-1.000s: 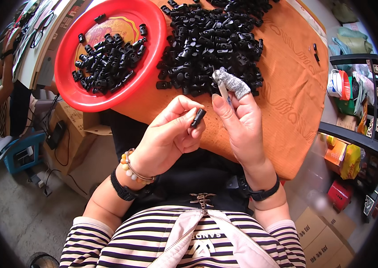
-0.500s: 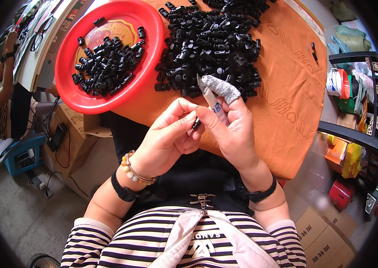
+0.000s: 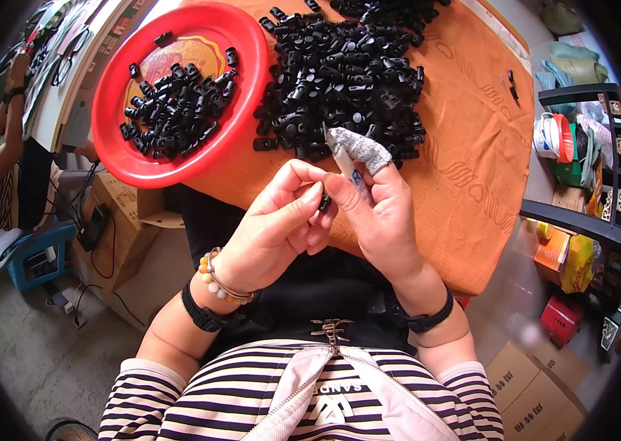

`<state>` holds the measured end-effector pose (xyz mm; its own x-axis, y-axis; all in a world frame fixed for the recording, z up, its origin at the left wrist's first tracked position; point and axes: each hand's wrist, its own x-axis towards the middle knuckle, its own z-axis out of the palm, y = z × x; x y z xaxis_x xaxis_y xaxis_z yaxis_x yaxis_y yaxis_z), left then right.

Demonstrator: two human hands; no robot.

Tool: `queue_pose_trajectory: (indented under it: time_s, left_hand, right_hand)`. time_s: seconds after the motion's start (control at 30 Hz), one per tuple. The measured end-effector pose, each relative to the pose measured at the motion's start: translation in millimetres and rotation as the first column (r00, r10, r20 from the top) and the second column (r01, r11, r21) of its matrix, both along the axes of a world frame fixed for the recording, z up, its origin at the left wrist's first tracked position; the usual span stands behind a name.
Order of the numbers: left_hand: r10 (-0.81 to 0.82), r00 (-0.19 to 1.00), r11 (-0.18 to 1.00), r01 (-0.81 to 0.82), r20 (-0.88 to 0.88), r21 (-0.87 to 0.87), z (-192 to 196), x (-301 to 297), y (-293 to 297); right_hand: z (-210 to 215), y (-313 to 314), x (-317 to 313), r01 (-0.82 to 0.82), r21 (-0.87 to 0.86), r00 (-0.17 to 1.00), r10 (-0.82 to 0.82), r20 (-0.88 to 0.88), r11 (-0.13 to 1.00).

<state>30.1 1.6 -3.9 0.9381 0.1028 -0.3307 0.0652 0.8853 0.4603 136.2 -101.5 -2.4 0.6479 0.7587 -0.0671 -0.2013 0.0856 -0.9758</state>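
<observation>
Pinched between the thumb and fingers of my left hand [image 3: 279,214] is a small black plastic cord lock [image 3: 324,202]. Close against it, the right thumb meets the left fingertips. My right hand [image 3: 382,220] is closed around a small knife [image 3: 344,160] with a pale wrapped handle, its thin blade tip pointing away from me. A grey knitted finger cover [image 3: 363,148] sits on the right index finger. Just beyond both hands lies a large heap of black cord locks [image 3: 347,81]. To its left, a round red tray [image 3: 107,117] holds a smaller group of them.
An orange patterned cloth [image 3: 464,184] covers the table. Two small black pieces [image 3: 514,88] lie near its right side. A dark shelf [image 3: 575,220] with goods stands at right, cardboard boxes [image 3: 523,389] below. At far left are another person's arm [image 3: 13,110] and a blue stool [image 3: 38,257].
My right hand and the knife have shifted very slightly left. The cord lock has turned a little in the left fingers. Both hands keep their hold.
</observation>
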Motion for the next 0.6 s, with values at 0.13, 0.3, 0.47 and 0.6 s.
queue_pose_trajectory:
  time_s: [0.13, 0.3, 0.47, 0.6]
  left_hand:
    - [0.053, 0.998, 0.974, -0.049, -0.015, 0.219, 2, 0, -2]
    - [0.21, 0.975, 0.692, -0.196, 0.066, 0.694, 5, 4, -10]
    - [0.241, 0.97, 0.687, -0.197, 0.036, 0.7, 7, 3, -11]
    - [0.419, 0.908, 0.664, -0.291, -0.021, 0.689, 19, 0, 10]
  right_hand:
    - [-1, 0, 11, 0.132, 0.029, 0.985, -0.134, 0.109, 0.991]
    - [1, -12, 23, 0.155, -0.003, 0.987, -0.155, 0.046, 0.988]
    - [1, -19, 33, 0.248, -0.026, 0.954, -0.239, 0.18, 0.969]
    - [5, -34, 56, 0.446, -0.047, 0.887, -0.435, 0.155, 0.894]
